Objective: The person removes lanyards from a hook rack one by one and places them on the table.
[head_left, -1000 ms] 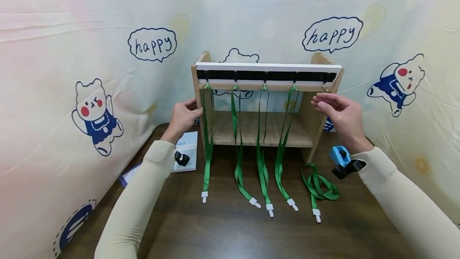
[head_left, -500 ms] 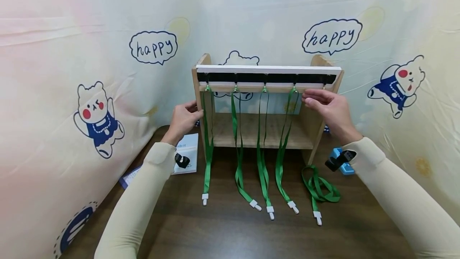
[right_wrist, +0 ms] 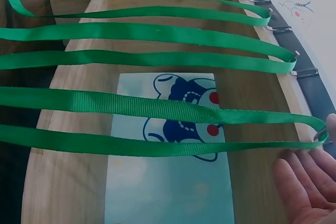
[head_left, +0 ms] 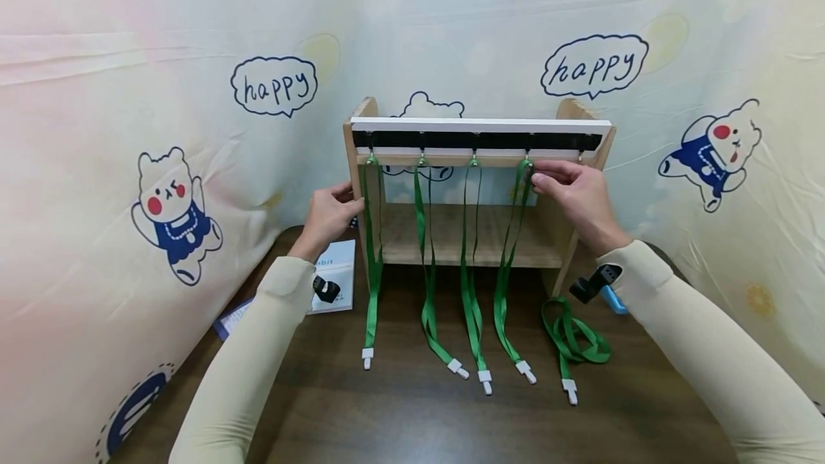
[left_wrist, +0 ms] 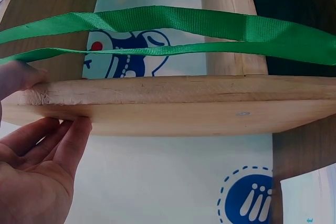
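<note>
A wooden rack (head_left: 401,233) stands on the table, with a white-and-black hook rail (head_left: 490,140) along its top front. Several green lanyards hang from the hooks, white clips resting on the table. My left hand (head_left: 327,217) grips the rack's left side panel (left_wrist: 173,90), thumb on one face and fingers on the other. At the rightmost hanging lanyard (right_wrist: 131,102), my right hand (head_left: 576,195) pinches the top loop just below its hook, thumb and fingertips on either side. One more green lanyard (head_left: 594,358) lies loosely coiled on the table at the right.
The rail's far-right hook (head_left: 581,156) has no lanyard on it. A light blue booklet (head_left: 340,271) lies left of the rack. A blue object (head_left: 614,300) sits partly hidden behind my right wrist. Printed cloth (head_left: 451,34) surrounds the table at the back and sides.
My right hand has moved left from the far-right hook to the top of the rightmost hanging lanyard, and its fingers have come together there. My left hand stays on the side panel.
</note>
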`<state>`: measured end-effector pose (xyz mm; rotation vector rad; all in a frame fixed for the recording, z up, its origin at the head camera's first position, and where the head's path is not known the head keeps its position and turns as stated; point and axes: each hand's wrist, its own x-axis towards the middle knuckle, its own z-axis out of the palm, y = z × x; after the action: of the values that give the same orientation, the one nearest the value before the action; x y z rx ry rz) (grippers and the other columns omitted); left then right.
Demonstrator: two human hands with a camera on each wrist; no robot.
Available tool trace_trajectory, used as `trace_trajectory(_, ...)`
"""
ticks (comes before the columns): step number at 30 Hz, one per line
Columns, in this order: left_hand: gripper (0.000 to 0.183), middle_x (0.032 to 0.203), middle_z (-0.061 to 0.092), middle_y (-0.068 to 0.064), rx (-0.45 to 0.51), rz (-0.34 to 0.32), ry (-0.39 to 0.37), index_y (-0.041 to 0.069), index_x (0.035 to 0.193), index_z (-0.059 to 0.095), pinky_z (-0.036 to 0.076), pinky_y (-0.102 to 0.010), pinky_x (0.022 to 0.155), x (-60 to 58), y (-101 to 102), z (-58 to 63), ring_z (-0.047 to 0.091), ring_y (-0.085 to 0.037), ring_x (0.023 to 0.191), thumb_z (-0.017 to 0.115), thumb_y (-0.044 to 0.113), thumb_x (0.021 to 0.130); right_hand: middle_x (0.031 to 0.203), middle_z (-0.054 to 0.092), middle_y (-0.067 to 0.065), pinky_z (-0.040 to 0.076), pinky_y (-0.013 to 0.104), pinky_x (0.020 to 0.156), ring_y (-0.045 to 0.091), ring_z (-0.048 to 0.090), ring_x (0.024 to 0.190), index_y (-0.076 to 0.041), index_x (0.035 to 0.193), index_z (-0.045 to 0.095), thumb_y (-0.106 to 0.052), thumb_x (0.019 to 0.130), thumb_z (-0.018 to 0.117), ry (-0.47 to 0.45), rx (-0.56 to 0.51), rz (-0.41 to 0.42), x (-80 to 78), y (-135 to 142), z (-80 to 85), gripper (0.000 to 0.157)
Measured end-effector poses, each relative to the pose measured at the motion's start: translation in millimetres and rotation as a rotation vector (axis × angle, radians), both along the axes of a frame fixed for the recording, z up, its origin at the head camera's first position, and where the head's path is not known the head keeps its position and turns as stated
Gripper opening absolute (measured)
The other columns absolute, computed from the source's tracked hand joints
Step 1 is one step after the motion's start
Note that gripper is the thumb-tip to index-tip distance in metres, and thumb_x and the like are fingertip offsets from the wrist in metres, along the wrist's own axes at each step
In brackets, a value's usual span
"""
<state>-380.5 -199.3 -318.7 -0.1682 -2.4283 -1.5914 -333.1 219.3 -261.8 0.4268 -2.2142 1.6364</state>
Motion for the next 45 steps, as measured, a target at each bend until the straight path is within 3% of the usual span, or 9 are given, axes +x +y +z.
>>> trace_trajectory(7,0.061,0.142,0.062,-0.015,0.007,0.004,0.005,0.010,0.148,0.052,0.053,-0.046,0.107,0.7,-1,-1.3,0.060,-0.028,0.130,0.070,0.027,0.093,0.104,0.075,-0.012,0.058,0.014,0.082,0.001,0.073,0.092,0.001,0.130,0.065,-0.028,0.094,0.072,-0.034,-0.020,0.005,-0.1,-8,-0.9,0.048)
trace_trajectory(14,0.061,0.142,0.062,-0.015,0.008,0.004,0.005,0.010,0.148,0.052,0.053,-0.046,0.107,-0.4,-1,-2.1,0.060,-0.028,0.130,0.070,0.027,0.093,0.093,0.076,-0.013,0.060,0.016,0.079,0.001,0.074,0.087,0.008,0.127,0.063,-0.023,0.093,0.073,-0.039,-0.176,0.054,-3.7,-19,-4.6,0.047)
trace_trajectory(22,0.062,0.143,0.061,-0.014,-0.003,0.008,0.003,0.011,0.150,0.051,0.053,-0.045,0.108,-1.5,-2,-2.0,0.059,-0.028,0.131,0.070,0.028,0.094,0.105,0.079,-0.005,0.059,0.019,0.086,0.008,0.076,0.097,-0.001,0.127,0.066,-0.030,0.094,0.071,-0.063,-0.188,0.035,-6.8,-29,-10.4,0.044)
trace_trajectory(35,0.061,0.144,0.060,-0.015,0.006,0.010,0.001,0.010,0.150,0.050,0.052,-0.046,0.108,0.6,-1,-1.2,0.058,-0.029,0.132,0.069,0.025,0.094,0.097,0.079,-0.008,0.059,0.016,0.084,0.005,0.076,0.086,-0.006,0.123,0.070,-0.035,0.096,0.068,-0.081,-0.170,0.008,-6.5,-42,-10.4,0.040)
trace_trajectory(41,0.061,0.143,0.061,-0.015,-0.003,0.015,0.003,0.010,0.150,0.050,0.053,-0.045,0.107,-0.8,-1,-1.8,0.059,-0.028,0.131,0.069,0.026,0.094,0.094,0.079,-0.003,0.060,0.025,0.089,0.009,0.077,0.082,-0.001,0.124,0.068,-0.032,0.098,0.066,-0.104,-0.258,0.028,-6.0,-44,-10.3,0.041)
trace_trajectory(45,0.061,0.142,0.062,-0.015,-0.003,0.014,0.008,0.011,0.149,0.051,0.054,-0.045,0.106,-1.4,-1,-2.0,0.060,-0.028,0.130,0.070,0.026,0.093,0.092,0.079,-0.003,0.061,0.024,0.085,0.009,0.077,0.081,-0.001,0.119,0.070,-0.031,0.098,0.066,-0.109,-0.309,0.033,-5.4,-45,-10.4,0.038)
